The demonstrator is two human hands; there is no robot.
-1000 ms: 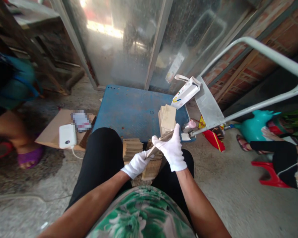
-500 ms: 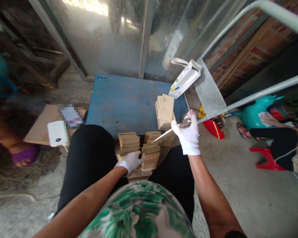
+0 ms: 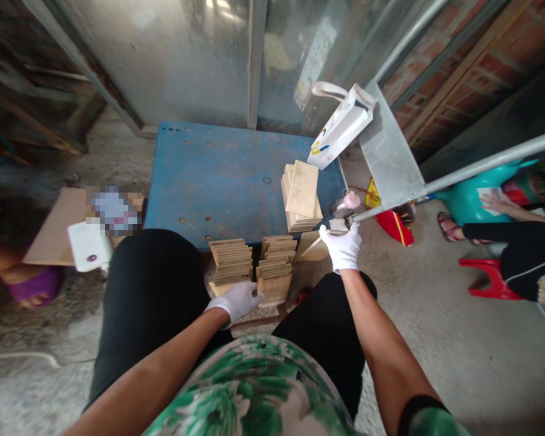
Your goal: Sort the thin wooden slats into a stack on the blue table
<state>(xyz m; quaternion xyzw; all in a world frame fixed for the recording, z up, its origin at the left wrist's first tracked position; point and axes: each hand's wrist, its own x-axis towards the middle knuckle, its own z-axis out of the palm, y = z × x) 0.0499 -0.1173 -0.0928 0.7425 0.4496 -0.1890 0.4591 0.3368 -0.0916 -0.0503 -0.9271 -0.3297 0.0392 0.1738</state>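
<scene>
Grasping a thin wooden board (image 3: 317,245), seen nearly edge-on, in the white-gloved right grip (image 3: 344,249), just beside the near right corner of the blue desk (image 3: 218,169), with thumb and fingers closed on it. Holding the left grip (image 3: 236,300), gloved in white too, low between the knees, loosely curved and parted rather than clenched, right beside the near end of the right row of boards (image 3: 276,269); cannot tell from this angle whether touching it. Can see a left row of boards (image 3: 229,260) across a narrow dark gap, layered and overlapping like its neighbour, just in front of the near edge of the desk and between black-trousered legs (image 3: 149,303). Can also make out a single leaning board (image 3: 306,249) to the right of both rows, partly behind the held one. Find a stack of pale boards (image 3: 302,194) on the right part of the desk, topped by a slightly turned one. Notice a white paper bag (image 3: 343,130) behind that stack, tilted toward a grey metal plate (image 3: 388,151), and a pink-topped bottle (image 3: 350,200) near the right grip. Looking left, see a white device (image 3: 89,245) on a brown cardboard box (image 3: 49,224). Looking right, see a co-worker's hand (image 3: 493,203) against a teal animal-shaped toy (image 3: 465,197), above a red stool (image 3: 488,280).
</scene>
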